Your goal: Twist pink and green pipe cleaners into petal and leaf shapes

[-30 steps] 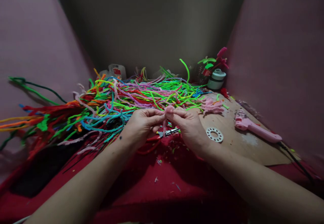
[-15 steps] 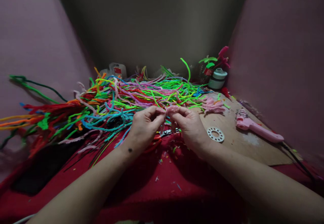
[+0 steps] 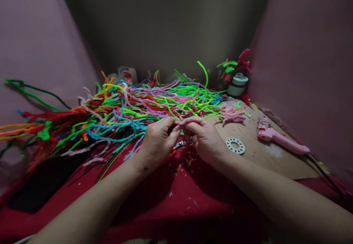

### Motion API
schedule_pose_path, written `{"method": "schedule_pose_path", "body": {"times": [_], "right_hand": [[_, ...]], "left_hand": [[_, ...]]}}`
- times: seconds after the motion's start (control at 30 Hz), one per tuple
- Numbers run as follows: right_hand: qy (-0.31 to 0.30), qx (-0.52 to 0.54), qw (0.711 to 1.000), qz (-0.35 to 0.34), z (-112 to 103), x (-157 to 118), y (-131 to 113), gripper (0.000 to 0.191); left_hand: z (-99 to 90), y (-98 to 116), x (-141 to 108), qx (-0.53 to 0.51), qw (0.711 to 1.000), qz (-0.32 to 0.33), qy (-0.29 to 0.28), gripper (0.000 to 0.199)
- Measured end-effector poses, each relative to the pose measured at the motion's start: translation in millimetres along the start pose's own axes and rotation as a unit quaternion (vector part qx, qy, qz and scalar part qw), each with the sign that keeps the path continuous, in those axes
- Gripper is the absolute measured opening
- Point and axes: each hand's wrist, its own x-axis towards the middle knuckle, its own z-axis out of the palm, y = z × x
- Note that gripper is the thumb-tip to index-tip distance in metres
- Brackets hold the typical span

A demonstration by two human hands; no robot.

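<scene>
My left hand and my right hand meet at the middle of the table, fingertips almost touching. Both are closed in a pinch on a short pink pipe cleaner, which bends over the right fingers; part of it is hidden by them. Beneath the hands lies a pair of scissors with red handles, partly covered by the left hand. Right behind the fingers spreads a large heap of pipe cleaners in many colours. A bundle of pink pipe cleaner pieces rests beyond my right hand.
A wooden board at right carries a white ring with holes and a pink glue gun with a black cord. Behind stand a pale jar and a clear container. A dark flat object lies left on the red cloth.
The pink pipe cleaner now lies flatter between my fingertips, and the right fingers have turned slightly inward. Both hands remain at nearly the same spot.
</scene>
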Motion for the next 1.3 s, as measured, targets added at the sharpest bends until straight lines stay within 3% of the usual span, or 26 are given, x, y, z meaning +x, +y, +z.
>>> {"method": "schedule_pose_path", "body": {"times": [0.17,0.3,0.4,0.5,0.57,0.67,0.8,1.0,1.13,1.3], "right_hand": [[0.002,0.004,1.0,0.01,0,1,4,0.005],[0.006,-0.083,0.996,-0.012,-2,1,4,0.011],[0.009,-0.184,0.982,-0.05,-3,-1,-1,0.008],[0.016,-0.25,0.963,-0.095,-2,-4,-7,0.004],[0.014,-0.254,0.962,-0.103,-1,-4,-10,0.005],[0.009,-0.221,0.972,-0.078,0,-3,-9,0.006],[0.011,-0.172,0.985,-0.028,-3,0,-5,0.006],[-0.01,-0.168,0.985,-0.047,-2,1,-6,0.004],[0.019,-0.156,0.986,-0.058,-2,2,-13,0.016],[0.051,-0.175,0.981,-0.069,-5,4,-16,0.012]], "left_hand": [[4.1,-4,-3,0.146,0.979,0.138,0.027,0.014],[8.6,-5,-7,0.215,0.962,0.168,0.015,0.017],[10.6,-4,-7,0.154,0.982,0.11,0.009,0.017],[9.0,0,-2,-0.022,0.997,-0.067,-0.014,0.014],[6.1,5,3,-0.153,0.968,-0.194,-0.045,0.014],[2.3,11,8,-0.262,0.921,-0.276,-0.081,0.016],[3.7,12,8,-0.282,0.914,-0.283,-0.065,0.013],[0.8,7,10,-0.301,0.906,-0.28,-0.098,0.015],[-3.5,4,14,-0.282,0.915,-0.266,-0.109,0.016],[-2.6,7,13,-0.3,0.903,-0.278,-0.134,0.023]]}}
